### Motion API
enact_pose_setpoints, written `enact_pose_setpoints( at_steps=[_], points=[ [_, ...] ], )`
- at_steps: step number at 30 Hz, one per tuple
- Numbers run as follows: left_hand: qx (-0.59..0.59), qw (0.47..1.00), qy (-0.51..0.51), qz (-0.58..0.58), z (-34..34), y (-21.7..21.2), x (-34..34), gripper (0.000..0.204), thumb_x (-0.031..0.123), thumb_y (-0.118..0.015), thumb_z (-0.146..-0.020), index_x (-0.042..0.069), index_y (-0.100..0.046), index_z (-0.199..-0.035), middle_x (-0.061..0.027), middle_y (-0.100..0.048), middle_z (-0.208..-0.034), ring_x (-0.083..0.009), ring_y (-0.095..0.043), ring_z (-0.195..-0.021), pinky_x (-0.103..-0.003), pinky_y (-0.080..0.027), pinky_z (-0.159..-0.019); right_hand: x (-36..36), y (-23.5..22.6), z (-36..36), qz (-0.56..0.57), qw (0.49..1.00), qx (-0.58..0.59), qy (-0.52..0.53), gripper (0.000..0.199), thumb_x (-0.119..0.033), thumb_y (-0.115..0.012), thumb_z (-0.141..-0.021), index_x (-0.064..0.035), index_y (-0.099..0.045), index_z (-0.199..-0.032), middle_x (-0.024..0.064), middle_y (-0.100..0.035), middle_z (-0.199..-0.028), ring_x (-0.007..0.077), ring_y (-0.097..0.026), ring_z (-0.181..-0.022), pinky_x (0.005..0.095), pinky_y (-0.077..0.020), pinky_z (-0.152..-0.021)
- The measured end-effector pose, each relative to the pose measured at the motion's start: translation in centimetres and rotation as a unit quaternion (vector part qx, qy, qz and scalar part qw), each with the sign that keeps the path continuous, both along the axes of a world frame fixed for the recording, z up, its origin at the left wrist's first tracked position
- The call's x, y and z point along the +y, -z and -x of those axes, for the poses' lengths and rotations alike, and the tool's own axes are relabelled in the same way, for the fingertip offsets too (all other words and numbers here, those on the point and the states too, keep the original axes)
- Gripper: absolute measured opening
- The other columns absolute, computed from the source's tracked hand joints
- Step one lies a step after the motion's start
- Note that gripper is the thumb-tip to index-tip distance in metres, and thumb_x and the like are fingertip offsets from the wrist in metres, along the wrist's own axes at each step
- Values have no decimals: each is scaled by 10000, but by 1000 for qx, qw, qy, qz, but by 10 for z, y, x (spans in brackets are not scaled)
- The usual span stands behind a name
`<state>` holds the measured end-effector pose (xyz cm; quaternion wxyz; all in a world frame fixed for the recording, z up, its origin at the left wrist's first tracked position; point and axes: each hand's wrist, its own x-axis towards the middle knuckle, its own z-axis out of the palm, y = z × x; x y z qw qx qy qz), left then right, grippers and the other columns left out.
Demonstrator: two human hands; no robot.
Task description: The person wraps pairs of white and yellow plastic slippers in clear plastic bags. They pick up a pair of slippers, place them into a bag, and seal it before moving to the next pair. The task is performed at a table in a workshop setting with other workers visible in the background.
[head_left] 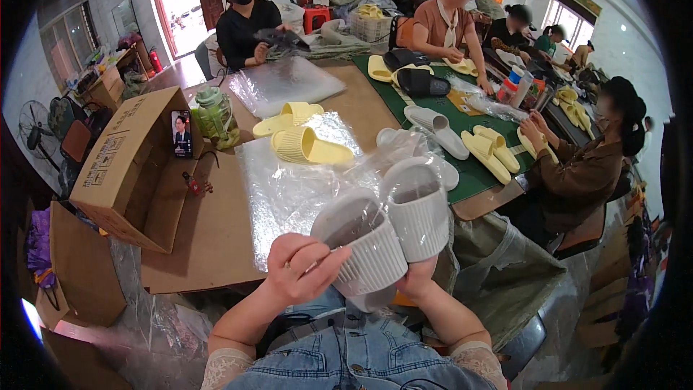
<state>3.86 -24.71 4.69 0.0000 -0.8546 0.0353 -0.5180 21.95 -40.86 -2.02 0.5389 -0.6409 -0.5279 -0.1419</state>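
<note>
A pair of grey ribbed slide slippers (370,261) is held up in front of my body, partly covered by a clear plastic bag (395,166) that trails toward the table. My left hand (299,266) is closed at the side of the left slipper, its thumb and fingers pinching the edge there. Below the right slipper, my right hand (417,279) supports the pair; most of its fingers are hidden behind it. Just beyond, two yellow slippers (310,146) rest on a stack of clear plastic bags (271,195).
An open cardboard box (133,166) with a phone (181,133) stands at left, beside a green jar (215,119). More bags (289,87) lie at the back. Grey slippers (437,130) and yellow slippers (487,155) cover the green mat (462,108). Co-workers sit around the table.
</note>
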Motion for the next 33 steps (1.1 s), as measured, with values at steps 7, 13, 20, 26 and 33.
enact_pose_setpoints(
  at_steps=[7, 13, 20, 26, 33],
  points=[
    [-35, 989, -39, 139, -23, 32, 19, 291, -12, -739, -725, 114, -743, -987, -79, -595, -1048, -239, -601, -936, -353, -491, -767, 0, 11, -3, 94, 993, -27, 63, 374, -106, -675, -803, 2, -675, -1162, 215, -669, -1180, 400, -637, -1102, 453, -494, -939],
    [37, 905, 20, 424, -36, 93, 34, 183, -9, -701, -819, 46, -721, -992, -107, -584, -1114, -231, -601, -982, -340, -508, -840, 16, 64, -10, 240, 953, 150, 103, 224, -176, -692, -803, 47, -683, -822, 254, -647, -731, 439, -647, -717, 489, -495, -655],
    [98, 815, -71, 567, -34, 146, 50, 486, 69, -674, -888, 27, -528, -1349, -151, -654, -1113, -246, -635, -941, -363, -525, -818, 27, 83, -11, 295, 931, 184, 115, 331, -231, -721, -803, 82, -650, -723, 296, -640, -757, 465, -641, -769, 530, -491, -714],
    [96, 802, 4, 589, -38, 168, 57, 276, 60, -601, -941, -21, -632, -1203, -126, -717, -901, -162, -652, -768, -306, -524, -722, 28, 74, -9, 278, 939, 169, 109, 332, -243, -731, -800, 71, -652, -725, 290, -642, -756, 469, -636, -762, 533, -491, -709],
    [106, 716, 114, 681, -34, 115, 31, 300, 32, -572, -957, 1, -567, -1256, -15, -613, -821, -67, -569, -739, -229, -471, -661, 22, 63, -18, 252, 946, 134, 152, 292, -251, -723, -798, 34, -677, -749, 266, -650, -743, 481, -628, -715, 539, -500, -686]
  ],
)
